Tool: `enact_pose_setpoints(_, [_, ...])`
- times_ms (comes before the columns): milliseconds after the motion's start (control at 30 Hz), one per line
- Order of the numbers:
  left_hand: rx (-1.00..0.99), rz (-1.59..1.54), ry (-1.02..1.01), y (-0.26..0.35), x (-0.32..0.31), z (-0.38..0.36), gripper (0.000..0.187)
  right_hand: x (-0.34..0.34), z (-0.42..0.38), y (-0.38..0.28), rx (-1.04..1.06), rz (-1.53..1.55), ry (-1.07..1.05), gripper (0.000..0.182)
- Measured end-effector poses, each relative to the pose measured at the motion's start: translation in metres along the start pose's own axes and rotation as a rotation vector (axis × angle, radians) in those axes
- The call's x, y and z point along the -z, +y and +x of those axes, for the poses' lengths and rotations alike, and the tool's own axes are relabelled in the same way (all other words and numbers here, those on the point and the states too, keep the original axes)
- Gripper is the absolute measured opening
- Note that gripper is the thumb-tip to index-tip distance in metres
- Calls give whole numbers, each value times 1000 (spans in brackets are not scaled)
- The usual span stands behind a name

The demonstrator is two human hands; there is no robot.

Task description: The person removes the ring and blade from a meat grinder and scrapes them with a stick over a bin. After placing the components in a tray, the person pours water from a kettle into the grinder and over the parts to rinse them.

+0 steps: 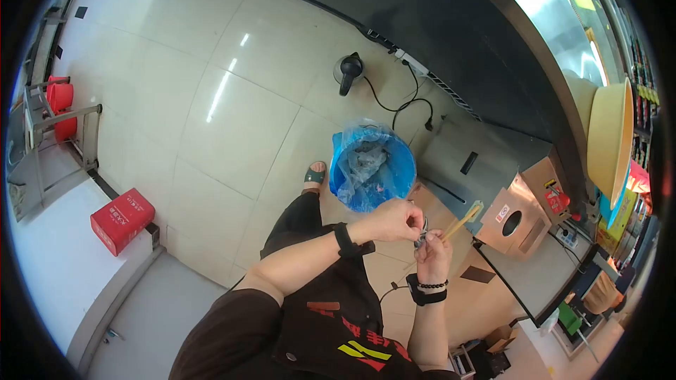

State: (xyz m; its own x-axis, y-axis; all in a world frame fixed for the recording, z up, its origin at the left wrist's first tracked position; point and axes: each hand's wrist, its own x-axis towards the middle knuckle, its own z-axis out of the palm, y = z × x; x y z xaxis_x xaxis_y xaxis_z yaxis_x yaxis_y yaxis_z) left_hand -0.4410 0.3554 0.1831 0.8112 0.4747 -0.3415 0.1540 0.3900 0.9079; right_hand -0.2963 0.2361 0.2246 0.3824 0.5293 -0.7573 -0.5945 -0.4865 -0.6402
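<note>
My right hand (433,257) is closed around a bundle of thin yellowish sticks (462,220), which look like skewers and point up to the right. Just to its left, my left hand (396,221) is closed in a pinch, thumb against fingers. Between the two hands shows a small dark and silvery object (422,233), too small to make out, which the left fingertips touch. Beyond the hands stands a blue bin (407,169) on the floor, with a clear plastic bag (366,162) crumpled inside it.
An electric kettle (348,70) sits on the tiled floor beside a power strip (412,62). Cardboard boxes (503,229) and a yellow basin (609,137) are at the right. At the left are a red box (122,221) and red stools (61,98). A dark counter side (451,21) runs across the top.
</note>
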Motion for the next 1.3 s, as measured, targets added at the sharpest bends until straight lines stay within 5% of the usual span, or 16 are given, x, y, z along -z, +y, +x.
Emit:
enact_pose_setpoints(567, [-21,77,-77,85,-1,-14,8,-12,-38,-47,63,185,-123,15])
enact_pose_setpoints(633, [-297,238,22,96,-19,-22,9,-5,-46,-52,102,253,-117,14])
enact_pose_setpoints(1167, [-510,659,69,162,-137,-102,8,71,-123,-82,189,673,-327,15])
enact_pose_setpoints(1300, [-388,287,303,169,-144,-106,8,85,-142,-82,422,433,-288,17])
